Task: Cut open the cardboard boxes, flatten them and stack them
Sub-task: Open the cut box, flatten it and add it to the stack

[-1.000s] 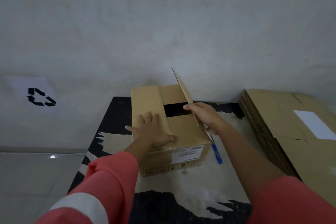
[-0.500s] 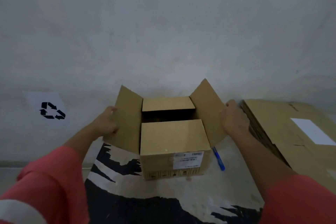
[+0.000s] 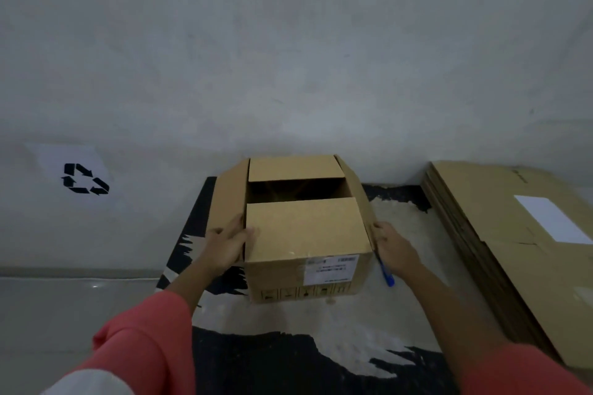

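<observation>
A brown cardboard box with a white label on its front stands on the mat against the wall. Its top is open: both long side flaps are folded down along its sides, and the two short flaps still lie flat over the opening with a dark gap between them. My left hand presses the left flap against the box's side, fingers straight, thumb at the near flap's corner. My right hand rests flat against the right flap. A blue cutter lies on the mat just under my right wrist.
A stack of flattened boxes, the top one bearing a white label, lies at the right on the floor. The black-and-white patterned mat covers the floor under the box. A recycling sign hangs on the wall at left.
Both side flaps, first lifted and spread outward, have been pushed down against the box's sides. My hands followed them down to the box's lower sides.
</observation>
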